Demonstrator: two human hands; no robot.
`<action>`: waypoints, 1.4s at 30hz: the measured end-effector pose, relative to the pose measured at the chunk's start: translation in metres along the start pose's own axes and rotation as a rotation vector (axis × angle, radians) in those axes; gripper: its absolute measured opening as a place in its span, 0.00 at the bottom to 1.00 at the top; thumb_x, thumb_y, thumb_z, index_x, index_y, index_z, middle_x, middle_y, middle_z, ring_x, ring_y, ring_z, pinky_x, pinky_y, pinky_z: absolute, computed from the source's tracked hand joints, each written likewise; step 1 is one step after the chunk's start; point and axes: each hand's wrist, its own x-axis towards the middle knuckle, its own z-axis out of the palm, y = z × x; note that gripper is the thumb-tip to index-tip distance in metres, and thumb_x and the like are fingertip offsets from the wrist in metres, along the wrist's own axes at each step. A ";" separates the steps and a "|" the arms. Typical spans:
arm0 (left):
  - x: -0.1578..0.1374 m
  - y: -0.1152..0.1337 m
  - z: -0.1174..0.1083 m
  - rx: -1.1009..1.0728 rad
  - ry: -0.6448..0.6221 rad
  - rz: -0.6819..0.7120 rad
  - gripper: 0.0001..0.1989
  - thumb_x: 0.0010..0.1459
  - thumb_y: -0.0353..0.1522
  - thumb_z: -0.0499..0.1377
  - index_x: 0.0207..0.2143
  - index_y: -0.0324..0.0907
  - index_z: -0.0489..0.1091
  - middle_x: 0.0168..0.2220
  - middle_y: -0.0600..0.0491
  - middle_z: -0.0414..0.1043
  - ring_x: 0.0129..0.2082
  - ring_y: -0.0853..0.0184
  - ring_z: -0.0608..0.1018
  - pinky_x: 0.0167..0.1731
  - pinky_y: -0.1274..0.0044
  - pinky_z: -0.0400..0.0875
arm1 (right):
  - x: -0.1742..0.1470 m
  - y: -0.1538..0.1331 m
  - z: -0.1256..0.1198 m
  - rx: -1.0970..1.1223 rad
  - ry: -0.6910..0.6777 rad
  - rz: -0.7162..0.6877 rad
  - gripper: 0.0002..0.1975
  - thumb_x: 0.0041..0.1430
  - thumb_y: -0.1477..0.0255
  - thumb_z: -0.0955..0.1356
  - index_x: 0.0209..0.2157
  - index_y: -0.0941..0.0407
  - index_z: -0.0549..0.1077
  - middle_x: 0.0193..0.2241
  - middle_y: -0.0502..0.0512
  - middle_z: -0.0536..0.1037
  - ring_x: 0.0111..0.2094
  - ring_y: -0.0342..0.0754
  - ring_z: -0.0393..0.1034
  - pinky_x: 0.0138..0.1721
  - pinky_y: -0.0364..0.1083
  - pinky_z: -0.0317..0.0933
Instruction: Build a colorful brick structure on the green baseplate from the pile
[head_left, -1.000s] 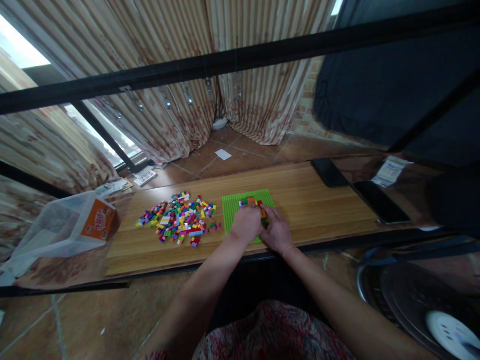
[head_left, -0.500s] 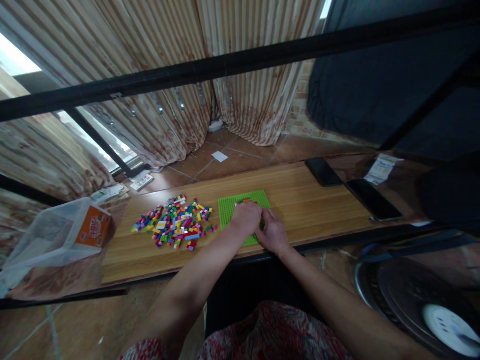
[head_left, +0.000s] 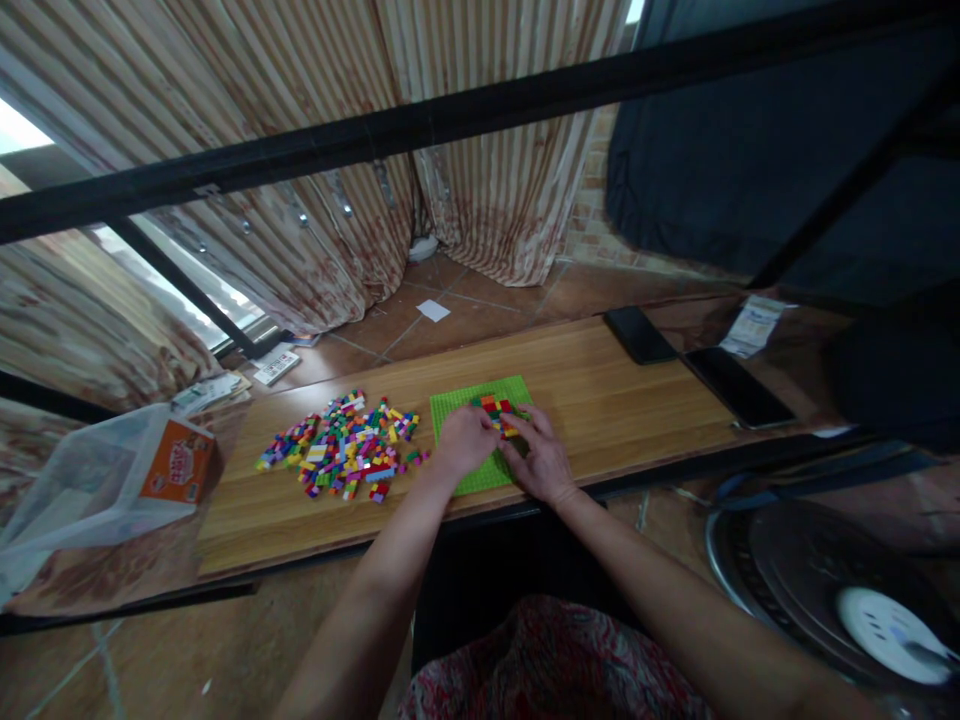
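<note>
A green studded baseplate (head_left: 469, 480) lies on the wooden board in front of me. A cluster of red, yellow, orange and green toy building bricks (head_left: 495, 405) sits on its upper right part. My left hand (head_left: 466, 440) is over the plate's middle, fingers curled together at the left side of the cluster; what they pinch is hidden. My right hand (head_left: 541, 462) is at the cluster's right side, fingers stretched toward the bricks and apart, with the palm low over the plate's right edge. Left of the plate spreads a pile of loose multicoloured bricks (head_left: 349, 450).
A clear plastic box (head_left: 97, 480) with an orange label stands at the board's left end. Two dark phones (head_left: 640, 335) and a paper packet (head_left: 756, 325) lie at the right. A black metal bar (head_left: 450, 115) crosses beyond the board. A round dark stool-like object (head_left: 817, 570) stands lower right.
My left hand has moved left, away from my right hand, uncovering the brick cluster. The right fingers have stretched out over the bricks. The view has shifted slightly.
</note>
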 end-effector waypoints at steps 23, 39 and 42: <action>-0.011 0.015 0.019 0.030 0.181 -0.024 0.13 0.57 0.28 0.52 0.27 0.39 0.76 0.37 0.43 0.77 0.56 0.61 0.70 0.55 0.71 0.65 | -0.002 0.002 0.006 -0.100 0.022 -0.005 0.17 0.63 0.67 0.62 0.50 0.51 0.75 0.58 0.61 0.66 0.51 0.55 0.68 0.51 0.57 0.65; -0.010 0.012 0.026 -0.003 0.261 -0.039 0.14 0.57 0.28 0.52 0.25 0.39 0.76 0.35 0.44 0.78 0.53 0.61 0.73 0.53 0.71 0.66 | -0.005 -0.007 0.002 -0.334 -0.056 -0.128 0.20 0.62 0.74 0.61 0.55 0.59 0.70 0.61 0.66 0.63 0.57 0.58 0.62 0.55 0.58 0.62; -0.012 0.013 0.028 0.007 0.286 -0.033 0.14 0.57 0.28 0.51 0.26 0.38 0.76 0.35 0.43 0.77 0.52 0.60 0.73 0.54 0.69 0.65 | -0.005 -0.007 0.001 -0.345 -0.069 -0.139 0.21 0.61 0.74 0.62 0.55 0.62 0.69 0.61 0.67 0.63 0.56 0.59 0.63 0.54 0.58 0.62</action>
